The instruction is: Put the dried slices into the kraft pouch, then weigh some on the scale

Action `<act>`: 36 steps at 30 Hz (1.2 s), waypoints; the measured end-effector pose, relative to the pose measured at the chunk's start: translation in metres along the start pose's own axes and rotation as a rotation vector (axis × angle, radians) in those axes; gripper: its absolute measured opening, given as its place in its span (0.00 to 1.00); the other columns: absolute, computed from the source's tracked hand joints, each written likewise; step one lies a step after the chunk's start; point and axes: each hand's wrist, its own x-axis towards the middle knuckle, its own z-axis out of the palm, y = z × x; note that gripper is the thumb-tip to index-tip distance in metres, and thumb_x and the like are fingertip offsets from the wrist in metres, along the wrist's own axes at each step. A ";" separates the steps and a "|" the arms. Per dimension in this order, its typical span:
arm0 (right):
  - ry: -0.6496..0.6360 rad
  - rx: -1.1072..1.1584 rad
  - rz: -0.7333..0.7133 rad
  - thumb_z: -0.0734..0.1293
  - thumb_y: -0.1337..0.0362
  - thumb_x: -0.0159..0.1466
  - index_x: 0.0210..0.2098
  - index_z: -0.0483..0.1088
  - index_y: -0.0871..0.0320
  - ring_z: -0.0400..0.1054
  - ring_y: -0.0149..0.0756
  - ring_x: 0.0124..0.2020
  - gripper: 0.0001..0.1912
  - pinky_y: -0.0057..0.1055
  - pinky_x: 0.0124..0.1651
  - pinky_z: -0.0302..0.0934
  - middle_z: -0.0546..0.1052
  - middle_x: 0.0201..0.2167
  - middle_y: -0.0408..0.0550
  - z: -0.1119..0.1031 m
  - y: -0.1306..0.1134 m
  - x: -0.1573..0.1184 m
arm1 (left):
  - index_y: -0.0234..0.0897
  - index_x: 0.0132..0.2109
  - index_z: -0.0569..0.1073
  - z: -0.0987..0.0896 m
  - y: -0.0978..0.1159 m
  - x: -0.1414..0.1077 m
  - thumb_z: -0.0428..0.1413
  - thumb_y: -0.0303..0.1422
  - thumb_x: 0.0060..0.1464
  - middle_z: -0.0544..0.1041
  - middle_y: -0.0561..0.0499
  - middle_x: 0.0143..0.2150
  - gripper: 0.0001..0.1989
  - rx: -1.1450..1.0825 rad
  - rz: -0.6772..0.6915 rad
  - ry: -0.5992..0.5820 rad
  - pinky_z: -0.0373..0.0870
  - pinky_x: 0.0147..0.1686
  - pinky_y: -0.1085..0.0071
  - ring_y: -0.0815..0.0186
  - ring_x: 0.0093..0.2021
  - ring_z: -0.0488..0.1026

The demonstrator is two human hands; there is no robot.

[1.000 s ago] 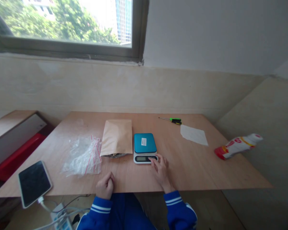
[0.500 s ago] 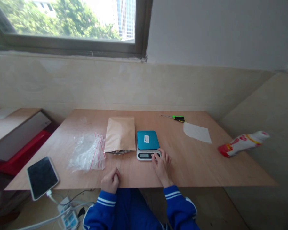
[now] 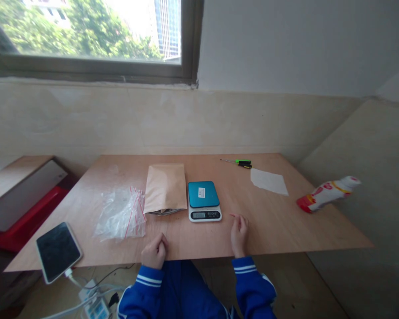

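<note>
A small digital scale [image 3: 203,200] with a teal top and white base sits mid-table. My right hand [image 3: 239,235] rests on the wood just right of and nearer than the scale, fingers loosely curled, holding nothing. My left hand [image 3: 155,251] lies at the table's near edge in a closed fist, empty. A brown paper pouch [image 3: 165,187] lies directly left of the scale. A pile of clear zip bags [image 3: 120,213] with red strips lies further left.
A green-handled screwdriver [image 3: 241,163] and a white paper sheet [image 3: 269,181] lie at the back right. A red-and-white bottle [image 3: 326,193] lies on its side at the right edge. A phone [image 3: 57,251] on a cable overhangs the near left corner.
My right hand has come off the scale's buttons and drawn back to the right, now resting on the table. The left fist stays put.
</note>
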 end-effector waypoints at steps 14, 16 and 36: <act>-0.095 -0.029 -0.038 0.54 0.52 0.66 0.33 0.74 0.60 0.65 0.42 0.37 0.23 0.38 0.41 0.61 0.68 0.35 0.54 0.006 0.000 -0.002 | 0.39 0.23 0.68 0.001 -0.003 0.000 0.44 0.25 0.49 0.72 0.54 0.20 0.12 0.041 -0.017 -0.030 0.59 0.28 0.74 0.68 0.23 0.69; -0.101 -0.034 -0.039 0.54 0.52 0.66 0.33 0.74 0.61 0.65 0.42 0.37 0.23 0.38 0.41 0.61 0.68 0.35 0.55 0.006 -0.001 -0.002 | 0.39 0.23 0.68 0.001 -0.003 0.000 0.44 0.25 0.49 0.71 0.54 0.20 0.12 0.042 -0.017 -0.033 0.59 0.27 0.74 0.68 0.23 0.69; -0.129 -0.066 -0.036 0.54 0.54 0.65 0.31 0.74 0.60 0.66 0.42 0.36 0.22 0.38 0.41 0.62 0.68 0.35 0.55 0.005 -0.002 -0.002 | 0.39 0.24 0.69 -0.006 0.010 0.005 0.44 0.24 0.52 0.69 0.56 0.19 0.13 0.036 -0.095 -0.056 0.57 0.26 0.75 0.69 0.23 0.69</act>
